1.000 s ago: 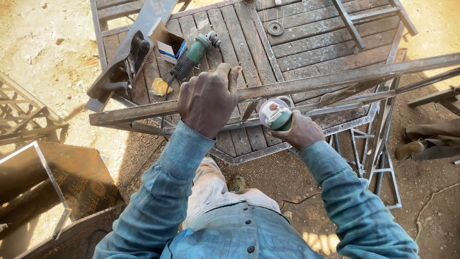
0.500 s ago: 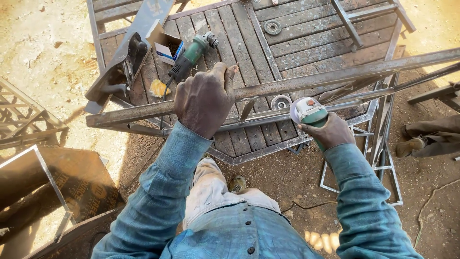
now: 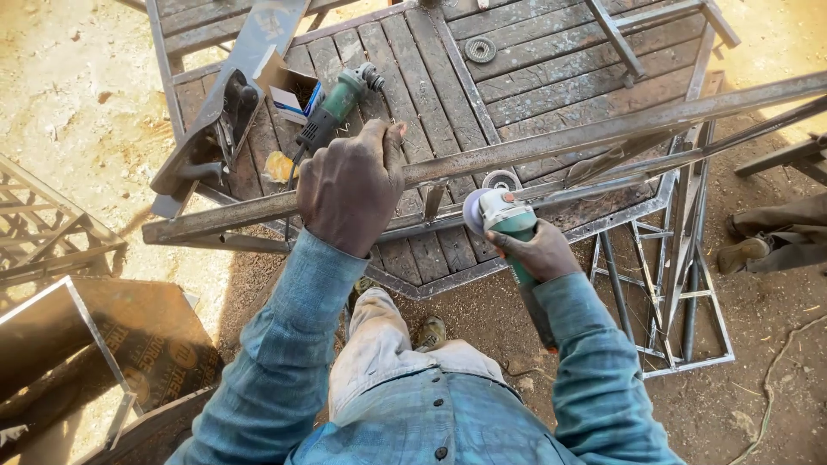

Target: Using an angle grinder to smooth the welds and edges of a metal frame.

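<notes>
Left hand (image 3: pixel 351 191) still clamped over the long rusty steel angle bar (image 3: pixel 603 129), while right hand (image 3: pixel 536 254), wrapped round the green angle grinder (image 3: pixel 504 220), has drifted back from 3 o'clock so the disc sits just under the bar, near a second green grinder (image 3: pixel 336 103) lying at 11 o'clock on the wooden slatted table (image 3: pixel 551 69)

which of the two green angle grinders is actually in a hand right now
The grinder gripped by the right hand, at the long steel bar. The other grinder lies unheld on the wooden table.

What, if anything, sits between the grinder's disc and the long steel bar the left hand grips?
Nothing visible. The angle grinder in the right hand has its disc right beside the steel bar, with no object between them; the left hand grips further along.
</notes>
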